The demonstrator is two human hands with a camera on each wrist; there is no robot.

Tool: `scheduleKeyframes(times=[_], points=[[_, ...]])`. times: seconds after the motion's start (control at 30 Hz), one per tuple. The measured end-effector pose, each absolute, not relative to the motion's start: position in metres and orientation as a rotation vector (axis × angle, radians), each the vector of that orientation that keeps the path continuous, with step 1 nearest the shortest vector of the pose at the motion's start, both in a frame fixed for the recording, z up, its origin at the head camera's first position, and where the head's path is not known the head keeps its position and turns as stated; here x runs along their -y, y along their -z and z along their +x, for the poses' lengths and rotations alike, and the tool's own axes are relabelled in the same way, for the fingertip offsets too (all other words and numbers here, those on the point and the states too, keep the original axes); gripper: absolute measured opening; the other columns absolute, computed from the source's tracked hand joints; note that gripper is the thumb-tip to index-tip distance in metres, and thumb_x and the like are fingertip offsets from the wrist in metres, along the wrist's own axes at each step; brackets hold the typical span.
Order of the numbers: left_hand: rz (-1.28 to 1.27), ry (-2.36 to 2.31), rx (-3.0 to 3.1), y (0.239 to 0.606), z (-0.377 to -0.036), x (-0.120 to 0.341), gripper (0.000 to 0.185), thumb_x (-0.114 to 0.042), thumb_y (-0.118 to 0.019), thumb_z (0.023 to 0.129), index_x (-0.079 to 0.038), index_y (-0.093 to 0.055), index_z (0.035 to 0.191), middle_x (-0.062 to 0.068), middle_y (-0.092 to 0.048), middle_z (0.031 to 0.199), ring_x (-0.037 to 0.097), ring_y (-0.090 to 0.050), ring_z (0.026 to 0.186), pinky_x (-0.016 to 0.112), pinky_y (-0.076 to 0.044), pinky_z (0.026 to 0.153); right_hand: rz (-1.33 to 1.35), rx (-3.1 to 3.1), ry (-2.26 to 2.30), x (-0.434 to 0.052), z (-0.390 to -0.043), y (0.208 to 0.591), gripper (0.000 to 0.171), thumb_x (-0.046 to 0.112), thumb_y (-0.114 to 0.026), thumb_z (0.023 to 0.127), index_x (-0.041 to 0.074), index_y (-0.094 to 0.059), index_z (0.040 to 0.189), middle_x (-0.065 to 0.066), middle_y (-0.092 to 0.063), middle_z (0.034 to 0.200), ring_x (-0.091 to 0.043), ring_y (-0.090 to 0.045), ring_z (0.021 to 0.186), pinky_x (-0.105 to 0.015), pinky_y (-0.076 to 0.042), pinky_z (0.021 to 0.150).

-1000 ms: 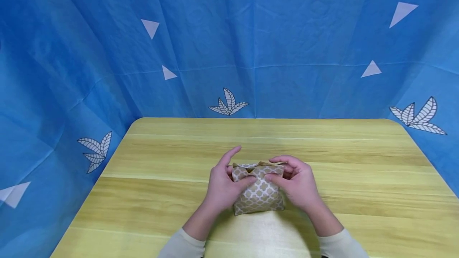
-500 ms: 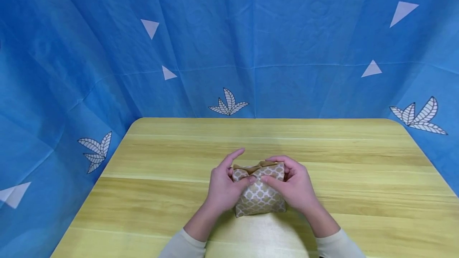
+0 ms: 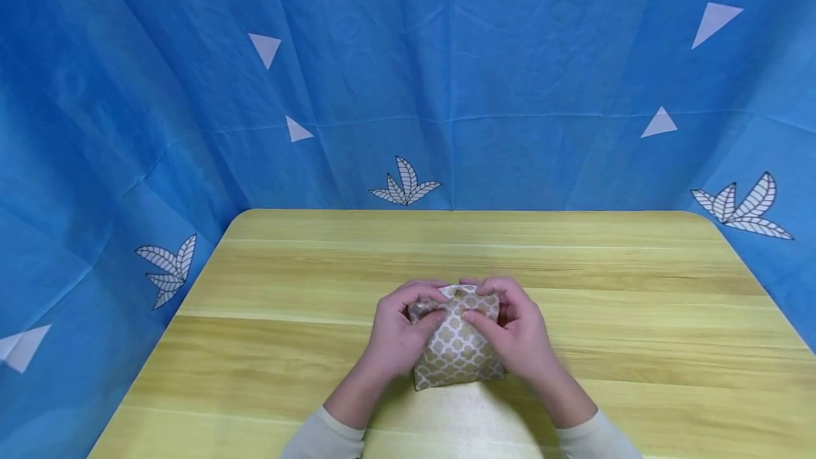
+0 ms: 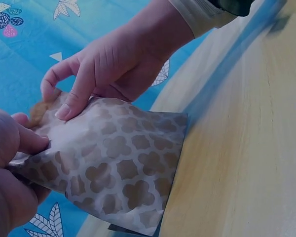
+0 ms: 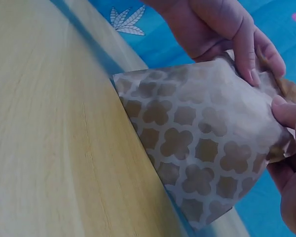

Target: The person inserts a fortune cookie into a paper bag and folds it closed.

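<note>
A small brown paper bag [image 3: 454, 356] with a white lattice print stands upright near the middle of the table, its bottom edge toward me. My left hand [image 3: 397, 328] grips its upper left side, thumb on the near face and index finger at the top edge. On the upper right, my right hand [image 3: 519, 331] pinches the bag the same way, the two thumbs a short gap apart. In the left wrist view the front of the bag [image 4: 123, 168] bulges, and plain brown paper [image 4: 38, 111] shows at its mouth. The other fingers are partly hidden behind it.
The wood-grain table [image 3: 306, 360] spreads out on both sides of the bag. Behind it and along the left hangs a blue curtain [image 3: 535, 76] with white leaf and triangle prints.
My left index finger, raised before, has come down onto the bag's top edge. The brown strip at the mouth has mostly gone from sight as the top edge shifted under my fingers.
</note>
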State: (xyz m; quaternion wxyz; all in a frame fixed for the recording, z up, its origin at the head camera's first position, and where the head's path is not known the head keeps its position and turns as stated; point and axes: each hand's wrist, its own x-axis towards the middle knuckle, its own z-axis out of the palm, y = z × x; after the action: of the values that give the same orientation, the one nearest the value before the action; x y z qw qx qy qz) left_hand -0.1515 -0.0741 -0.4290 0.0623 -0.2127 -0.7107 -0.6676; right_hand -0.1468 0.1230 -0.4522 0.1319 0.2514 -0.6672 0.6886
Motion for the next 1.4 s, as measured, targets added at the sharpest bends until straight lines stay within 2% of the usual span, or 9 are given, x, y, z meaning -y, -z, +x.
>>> scheduleKeyframes(times=[0.17,0.23,0.33,0.47,0.6,0.83,1.1,1.23,1.4], points=[[-0.535,1.938,2.230,0.427,-0.151,0.075,0.024,0.014,-0.075,0.079,-0.006,-0.074,0.091,0.001,-0.072,0.106,0.020,-0.065,0.106,0.037,-0.051,0.095,0.633,1.978,-1.877,-0.124,-0.147,0.453,0.031,-0.017,-0.076,0.078,0.001,-0.064,0.100,-0.012,-0.065,0.078,-0.008,-0.052,0.052,-0.022,-0.044,0.040],[-0.488,1.903,2.271,0.426,-0.151,0.077,0.023,0.012,-0.077,0.078,-0.008,-0.074,0.089,-0.001,-0.073,0.102,0.018,-0.066,0.101,0.034,-0.053,0.089,0.591,1.996,-1.853,-0.124,-0.147,0.452,0.029,-0.014,-0.078,0.077,0.004,-0.067,0.098,-0.006,-0.056,0.064,-0.007,-0.040,0.046,-0.022,-0.035,0.036],[-0.441,1.868,2.337,0.425,-0.151,0.078,0.021,0.009,-0.079,0.078,-0.009,-0.075,0.087,-0.003,-0.073,0.096,0.016,-0.067,0.086,0.029,-0.056,0.071,0.568,1.988,-1.881,-0.125,-0.146,0.453,0.027,-0.012,-0.079,0.077,0.004,-0.069,0.097,-0.004,-0.049,0.059,-0.010,-0.038,0.046,-0.024,-0.033,0.036],[-0.399,1.860,2.420,0.425,-0.153,0.081,0.018,0.005,-0.080,0.079,-0.010,-0.076,0.088,-0.003,-0.073,0.095,0.015,-0.066,0.079,0.027,-0.055,0.062,0.553,1.990,-1.909,-0.126,-0.148,0.456,0.017,-0.010,-0.075,0.083,-0.002,-0.068,0.095,-0.008,-0.056,0.064,-0.010,-0.040,0.049,-0.023,-0.035,0.040],[-0.401,1.861,2.476,0.428,-0.156,0.084,0.014,-0.001,-0.081,0.082,-0.011,-0.077,0.091,-0.002,-0.073,0.097,0.014,-0.066,0.087,0.028,-0.056,0.073,0.487,2.022,-1.948,-0.126,-0.149,0.457,0.005,-0.006,-0.070,0.090,-0.002,-0.069,0.093,-0.013,-0.068,0.079,-0.011,-0.052,0.054,-0.023,-0.045,0.046],[-0.463,1.768,2.526,0.432,-0.161,0.089,0.011,-0.005,-0.072,0.091,-0.012,-0.078,0.095,-0.003,-0.069,0.084,0.014,-0.051,0.057,0.026,-0.045,0.050,0.325,2.095,-2.020,-0.126,-0.149,0.456,0.008,-0.001,-0.073,0.089,0.000,-0.068,0.096,-0.013,-0.067,0.072,-0.013,-0.056,0.050,-0.026,-0.049,0.046],[-0.514,1.810,2.504,0.435,-0.168,0.092,0.014,0.002,-0.072,0.089,-0.010,-0.076,0.095,-0.004,-0.073,0.094,0.014,-0.065,0.082,0.030,-0.055,0.068,0.292,2.138,-2.118,-0.130,-0.151,0.459,0.021,-0.001,-0.071,0.091,-0.008,-0.061,0.108,-0.016,-0.071,0.080,-0.017,-0.065,0.057,-0.030,-0.054,0.049],[-0.497,1.843,2.499,0.436,-0.170,0.092,0.014,0.003,-0.072,0.088,-0.009,-0.077,0.094,-0.003,-0.073,0.092,0.015,-0.066,0.085,0.030,-0.056,0.070,0.295,2.135,-2.224,-0.133,-0.151,0.459,0.020,0.000,-0.069,0.093,-0.007,-0.060,0.110,-0.017,-0.072,0.084,-0.022,-0.068,0.060,-0.040,-0.057,0.049],[-0.471,1.875,2.492,0.442,-0.173,0.093,0.024,0.003,-0.071,0.089,-0.001,-0.070,0.113,0.004,-0.074,0.094,0.017,-0.068,0.084,0.029,-0.056,0.072,0.215,2.227,-2.256,-0.136,-0.153,0.457,0.021,0.005,-0.069,0.094,-0.003,-0.063,0.112,-0.018,-0.072,0.088,-0.022,-0.065,0.059,-0.046,-0.056,0.049]])
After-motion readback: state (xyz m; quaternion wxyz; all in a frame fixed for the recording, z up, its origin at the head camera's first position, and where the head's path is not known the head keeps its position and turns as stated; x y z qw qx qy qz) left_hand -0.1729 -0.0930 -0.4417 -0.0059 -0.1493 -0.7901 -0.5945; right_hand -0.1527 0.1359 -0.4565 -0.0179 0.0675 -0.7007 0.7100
